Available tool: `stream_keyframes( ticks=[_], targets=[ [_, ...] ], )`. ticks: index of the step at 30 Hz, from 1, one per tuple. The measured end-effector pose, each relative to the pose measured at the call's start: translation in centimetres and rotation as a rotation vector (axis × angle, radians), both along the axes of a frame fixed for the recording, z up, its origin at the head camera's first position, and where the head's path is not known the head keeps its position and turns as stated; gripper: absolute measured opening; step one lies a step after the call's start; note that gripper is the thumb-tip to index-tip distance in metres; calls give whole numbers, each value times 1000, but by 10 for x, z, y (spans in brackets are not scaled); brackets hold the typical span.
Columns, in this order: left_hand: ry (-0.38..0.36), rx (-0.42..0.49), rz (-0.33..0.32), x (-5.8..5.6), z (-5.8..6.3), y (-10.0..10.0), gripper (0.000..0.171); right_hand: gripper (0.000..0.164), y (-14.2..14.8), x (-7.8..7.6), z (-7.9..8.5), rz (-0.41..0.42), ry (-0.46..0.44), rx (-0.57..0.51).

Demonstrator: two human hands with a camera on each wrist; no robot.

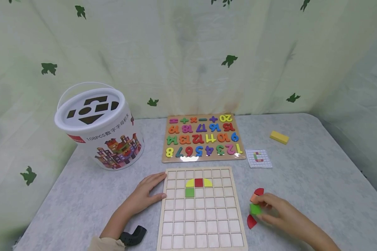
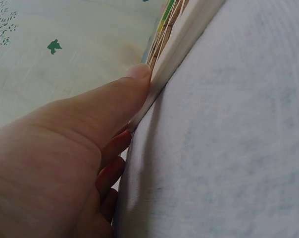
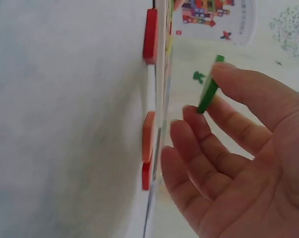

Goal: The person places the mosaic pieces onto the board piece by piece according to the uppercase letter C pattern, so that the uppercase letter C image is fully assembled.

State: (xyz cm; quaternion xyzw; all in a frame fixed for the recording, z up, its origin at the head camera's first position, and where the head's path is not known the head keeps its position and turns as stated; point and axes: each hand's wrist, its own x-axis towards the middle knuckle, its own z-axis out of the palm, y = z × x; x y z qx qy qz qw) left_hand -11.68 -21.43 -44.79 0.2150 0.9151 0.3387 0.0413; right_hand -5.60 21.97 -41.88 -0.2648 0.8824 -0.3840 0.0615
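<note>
My right hand [image 1: 279, 212] pinches a green square tile [image 3: 209, 89] between thumb and index finger, lifted off the table to the right of the board. Around that hand lie an orange tile [image 1: 253, 198] and two red quarter-round tiles, one behind [image 1: 259, 191] and one in front [image 1: 251, 221]. My left hand [image 1: 142, 197] touches the left edge of the wooden grid board [image 1: 162, 216] with its thumb and fingertips. In the board's upper cells sit a red square [image 1: 199, 182] between two yellow quarter-rounds [image 1: 190, 183] and a green square [image 1: 190, 192] below the left one.
A number puzzle board [image 1: 188, 160] lies behind the grid. Right of it are a pattern card [image 1: 259, 158] and, farther back, a yellow block [image 1: 279, 137]. A white lidded bucket [image 1: 113, 118] stands at the back left. A black curved object [image 1: 134, 236] lies by the left wrist.
</note>
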Motion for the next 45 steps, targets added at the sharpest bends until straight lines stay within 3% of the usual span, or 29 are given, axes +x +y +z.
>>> stream_keyframes(
  ticks=[12,19,25,32,39,45],
  targets=[
    [-9,-14,11,-1,-2,-1,68,25,-53,-20,24,9,97,-175],
    [-17,-14,7,-1,-1,0,68,27,-91,-32,36,54,54,-215],
    [-40,-12,16,-2,0,0,68,29,-122,-44,38,116,80,-259],
    [-13,-14,5,-2,-2,0,68,28,-147,-56,29,140,119,-299],
    [-31,-19,18,-1,-1,0,68,28,-150,-61,8,132,-9,-218],
    [-29,-11,24,0,-2,0,67,25,-150,-65,-6,232,-102,-79]
  ],
)
